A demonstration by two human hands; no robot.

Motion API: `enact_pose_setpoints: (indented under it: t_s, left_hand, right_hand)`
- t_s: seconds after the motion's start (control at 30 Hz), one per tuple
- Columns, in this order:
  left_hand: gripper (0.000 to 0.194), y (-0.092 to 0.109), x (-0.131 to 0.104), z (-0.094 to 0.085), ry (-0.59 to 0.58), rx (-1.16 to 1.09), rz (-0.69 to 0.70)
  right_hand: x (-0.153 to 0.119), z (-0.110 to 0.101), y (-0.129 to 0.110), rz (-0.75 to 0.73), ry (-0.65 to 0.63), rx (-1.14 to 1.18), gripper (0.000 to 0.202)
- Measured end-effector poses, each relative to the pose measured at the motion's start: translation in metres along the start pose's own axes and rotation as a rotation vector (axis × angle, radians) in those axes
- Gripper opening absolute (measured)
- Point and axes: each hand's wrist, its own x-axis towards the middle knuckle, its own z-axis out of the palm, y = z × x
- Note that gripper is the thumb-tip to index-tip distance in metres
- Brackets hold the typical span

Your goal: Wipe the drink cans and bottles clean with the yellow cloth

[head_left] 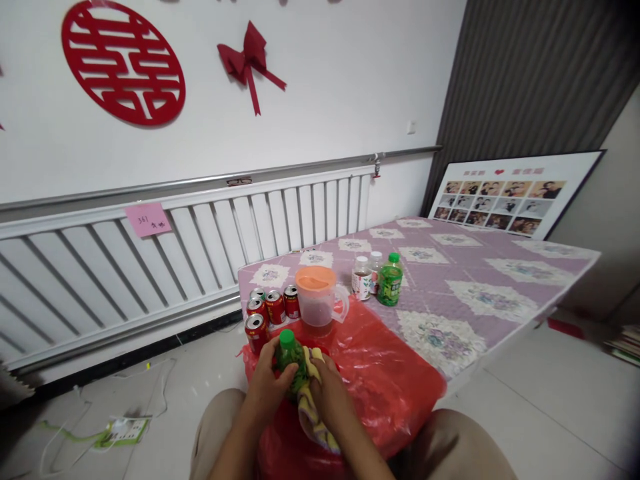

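Observation:
A green bottle with a green cap (287, 339) stands nearly upright between my hands, over the red plastic sheet (385, 373). My left hand (269, 380) is wrapped round its left side. My right hand (330, 393) grips a yellow striped cloth (311, 417), which lies against the bottle's right side and hangs down over the red plastic. Just behind the bottle is a clear pitcher with an orange lid (316, 280). Several red cans (275, 307) stand to the left of the pitcher.
Two clear bottles with white caps (362, 283) and another green bottle (390, 283) stand right of the pitcher on the patterned tablecloth (470, 267). A white radiator (210, 230) runs behind. A power strip (124, 431) with cables lies on the floor at left.

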Motion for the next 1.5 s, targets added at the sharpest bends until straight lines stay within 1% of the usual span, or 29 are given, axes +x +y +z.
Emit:
enact_pose_setpoints:
  t_s: [0.13,0.43,0.6,0.73,0.83,0.93,1.03,1.1,1.17,1.2,1.27,1.33,1.4,1.5]
  left_hand:
    - [0.057,-0.004,0.001,0.000,-0.022,-0.014,-0.026]
    - [0.059,-0.010,0.001,-0.002,-0.010,0.008,-0.029]
    - [0.057,-0.004,-0.002,-0.005,-0.027,0.029,-0.064]
    - [0.056,0.001,-0.006,-0.004,-0.016,0.050,-0.096]
    - [0.056,-0.002,-0.007,-0.004,0.000,0.053,-0.093]
    - [0.057,-0.007,-0.007,-0.003,0.003,0.042,-0.093]
    - [0.056,-0.011,-0.006,-0.004,-0.005,0.053,-0.102]
    - [0.056,-0.015,-0.006,-0.004,0.001,0.049,-0.110]
    - [0.057,-0.019,-0.007,-0.006,0.004,0.040,-0.121]
    - [0.058,-0.022,-0.007,-0.007,0.004,0.035,-0.124]
    - [0.058,-0.028,-0.008,-0.010,-0.003,0.026,-0.133]
    - [0.058,-0.034,-0.008,-0.012,-0.024,0.007,-0.139]
    - [0.059,-0.038,-0.010,-0.014,-0.048,-0.021,-0.137]
    - [0.061,-0.042,-0.013,-0.014,-0.056,-0.021,-0.134]
  right_hand:
    - [0.000,-0.001,-0.002,0.033,-0.029,-0.007,0.052]
    - [-0.001,-0.001,-0.001,0.073,-0.084,-0.055,0.052]
    - [-0.003,-0.002,-0.001,0.050,-0.094,-0.032,0.051]
    - [-0.004,0.003,0.010,0.044,-0.073,0.006,0.050]
    - [-0.006,0.009,0.018,0.011,-0.029,0.093,0.048]
    - [-0.007,0.013,0.021,-0.006,0.014,0.193,0.046]
    - [-0.004,0.009,0.013,0.012,0.049,0.244,0.044]
    - [0.002,0.001,0.002,0.001,0.074,0.264,0.042]
    - [0.012,-0.010,-0.011,-0.040,0.071,0.291,0.041]
    - [0.018,-0.015,-0.017,-0.068,0.050,0.305,0.041]
    - [0.031,-0.024,-0.025,-0.130,-0.034,0.319,0.041]
    - [0.044,-0.028,-0.025,-0.159,-0.122,0.334,0.040]
    - [0.052,-0.027,-0.018,-0.162,-0.202,0.342,0.039]
    - [0.055,-0.020,0.001,-0.130,-0.312,0.327,0.039]
